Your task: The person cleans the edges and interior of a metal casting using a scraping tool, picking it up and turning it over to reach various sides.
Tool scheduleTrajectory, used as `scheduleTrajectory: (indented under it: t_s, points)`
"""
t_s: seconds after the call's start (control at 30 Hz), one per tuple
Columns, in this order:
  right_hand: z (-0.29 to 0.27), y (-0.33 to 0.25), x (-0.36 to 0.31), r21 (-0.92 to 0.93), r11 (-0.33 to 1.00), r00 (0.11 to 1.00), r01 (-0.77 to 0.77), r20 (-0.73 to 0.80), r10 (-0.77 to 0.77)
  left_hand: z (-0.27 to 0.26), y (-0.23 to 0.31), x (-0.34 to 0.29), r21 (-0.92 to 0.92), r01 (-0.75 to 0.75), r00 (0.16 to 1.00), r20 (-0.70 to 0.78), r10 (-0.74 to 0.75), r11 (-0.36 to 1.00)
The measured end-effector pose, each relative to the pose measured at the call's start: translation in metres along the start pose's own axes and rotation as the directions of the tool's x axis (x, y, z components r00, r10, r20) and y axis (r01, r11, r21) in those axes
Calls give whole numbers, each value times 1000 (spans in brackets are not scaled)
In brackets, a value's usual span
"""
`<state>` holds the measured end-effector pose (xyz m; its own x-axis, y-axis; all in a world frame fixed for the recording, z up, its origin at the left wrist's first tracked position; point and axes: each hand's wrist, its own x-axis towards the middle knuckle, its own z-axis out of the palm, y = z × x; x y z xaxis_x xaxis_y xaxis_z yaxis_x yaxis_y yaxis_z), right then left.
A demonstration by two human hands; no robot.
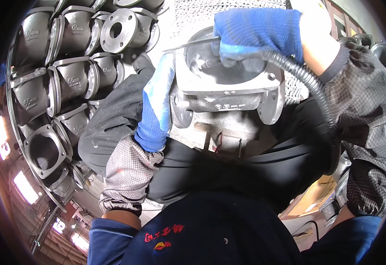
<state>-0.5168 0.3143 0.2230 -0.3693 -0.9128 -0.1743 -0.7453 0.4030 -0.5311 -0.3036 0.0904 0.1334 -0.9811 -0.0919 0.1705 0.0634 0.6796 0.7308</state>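
Below the gray casting [235, 99], a gap is lying free at six o'clock; the ribbed hose [309, 79] is barring three, while the left hand [157, 99] and stacked castings [71, 79] are blocking nine.

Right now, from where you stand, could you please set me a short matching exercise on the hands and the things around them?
1. Left hand
2. Right hand
3. Hose
4. Grouped grey castings

A. Ribbed and curved, beside the right sleeve
B. Crowded together at the picture's left
C. At the left side of the central casting
D. Closed, a thin rod jutting from it

Pairs: 1-C; 2-D; 3-A; 4-B.
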Motion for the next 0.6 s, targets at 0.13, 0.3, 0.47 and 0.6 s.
scheduleTrajectory:
  t_s: [0.13, 0.3, 0.47, 0.6]
  points:
    - [-6, -5, 9, 87, 996, 997, -33, 71, 27, 0, 0, 2, 81, -92, 995, -30, 94, 993]
    - [10, -11, 33, 167, 983, 982, -72, 183, 41, 1, 0, 3, 77, -105, 993, -37, 108, 992]
    - [11, -15, 40, 187, 977, 973, -99, 223, 56, 3, 2, 5, 40, -16, 999, -43, 18, 999]
    - [8, -13, 43, 212, 973, 973, -93, 227, 43, 8, -5, -2, -144, 99, 993, -48, -107, 985]
